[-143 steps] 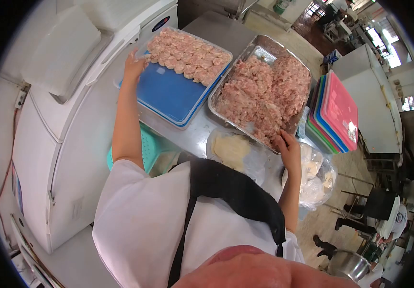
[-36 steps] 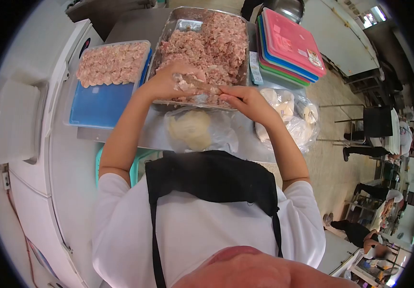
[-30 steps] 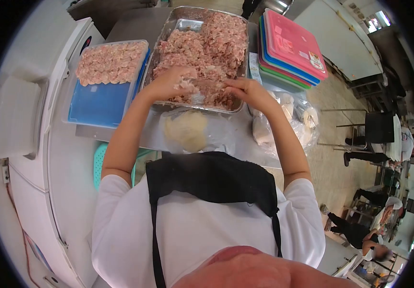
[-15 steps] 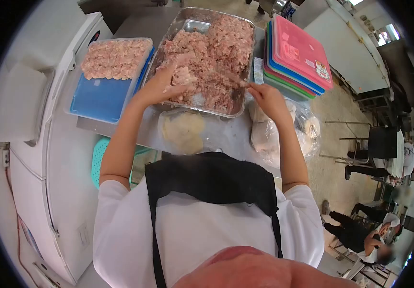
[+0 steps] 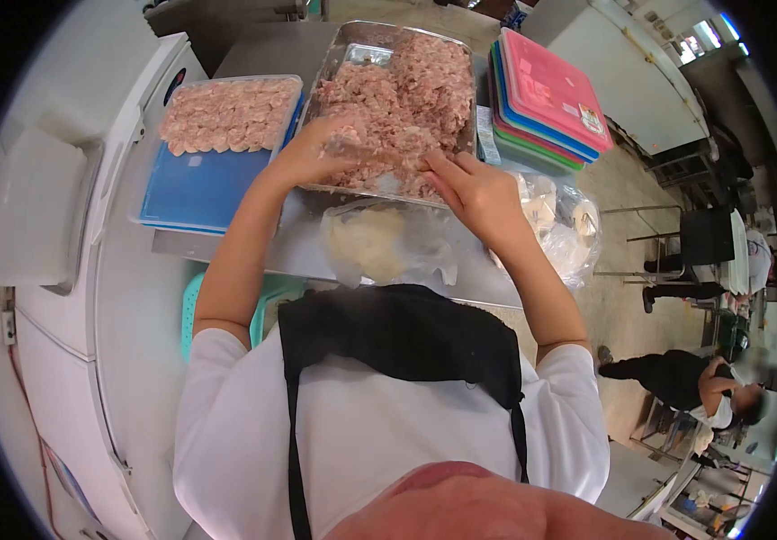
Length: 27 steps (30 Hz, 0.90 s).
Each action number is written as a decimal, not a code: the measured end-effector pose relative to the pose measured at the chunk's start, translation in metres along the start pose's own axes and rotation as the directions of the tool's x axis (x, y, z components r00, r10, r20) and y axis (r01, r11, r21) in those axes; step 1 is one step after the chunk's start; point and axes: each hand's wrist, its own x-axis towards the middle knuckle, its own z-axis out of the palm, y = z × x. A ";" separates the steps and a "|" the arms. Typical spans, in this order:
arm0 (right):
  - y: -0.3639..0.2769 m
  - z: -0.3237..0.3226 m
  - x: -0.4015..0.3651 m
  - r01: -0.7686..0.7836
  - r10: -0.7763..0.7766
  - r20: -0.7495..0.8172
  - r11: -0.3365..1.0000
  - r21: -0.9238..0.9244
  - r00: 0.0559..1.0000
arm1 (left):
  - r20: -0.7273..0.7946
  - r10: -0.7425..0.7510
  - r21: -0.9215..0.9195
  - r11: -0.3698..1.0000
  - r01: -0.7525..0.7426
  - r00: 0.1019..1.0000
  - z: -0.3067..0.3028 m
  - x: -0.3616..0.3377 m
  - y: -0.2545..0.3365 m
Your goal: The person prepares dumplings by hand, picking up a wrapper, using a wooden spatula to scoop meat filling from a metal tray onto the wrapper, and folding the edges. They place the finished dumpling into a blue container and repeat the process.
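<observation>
The flat stick (image 5: 377,154) lies over the near edge of the metal tray (image 5: 368,54), pinched at one end by the fingers of the right hand (image 5: 476,191), its other end reaching into the curled left hand (image 5: 309,155). Whether that hand grips anything I cannot tell, as its palm faces away. The minced meat (image 5: 402,94) fills most of the tray. Just to the left, shaped pieces (image 5: 226,115) cover the far half of a clear container on a blue base (image 5: 197,187), and the near half is bare, so by my judgement the work is roughly midway. A pile of pale wrappers (image 5: 366,243) in plastic lies nearest the apron, with a bag (image 5: 557,223) of more to the right. The coloured lids (image 5: 546,94) carry a small label (too small to read), and the freezer (image 5: 46,180) has a round logo, also illegible
</observation>
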 end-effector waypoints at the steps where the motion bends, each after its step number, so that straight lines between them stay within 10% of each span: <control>1: -0.004 0.002 0.003 -0.037 0.038 0.026 0.999 -0.021 0.999 | 0.078 -0.095 -0.016 0.995 0.097 0.992 -0.012 0.004 0.020; 7: -0.035 -0.020 0.031 -0.116 0.089 0.091 0.919 0.376 0.992 | -0.029 -0.134 -0.005 0.991 0.134 0.991 -0.057 -0.034 0.029; 11: -0.073 0.028 0.035 -0.092 0.021 0.203 0.933 0.347 0.979 | 0.074 -0.033 0.039 0.999 0.030 0.997 -0.082 -0.052 0.007; 14: -0.085 0.025 0.044 -0.159 0.110 0.233 0.967 0.200 0.966 | 0.147 -0.363 -0.222 0.894 0.388 0.920 -0.101 -0.072 0.017; 22: -0.147 0.067 0.055 -0.128 0.103 0.188 0.984 0.124 0.977 | 0.189 -0.285 -0.077 0.950 0.304 0.940 -0.138 -0.106 -0.019; 27: -0.140 0.083 0.042 -0.263 0.208 0.178 0.880 0.396 0.962 | 0.070 -0.284 0.018 0.959 0.283 0.956 -0.188 -0.146 -0.048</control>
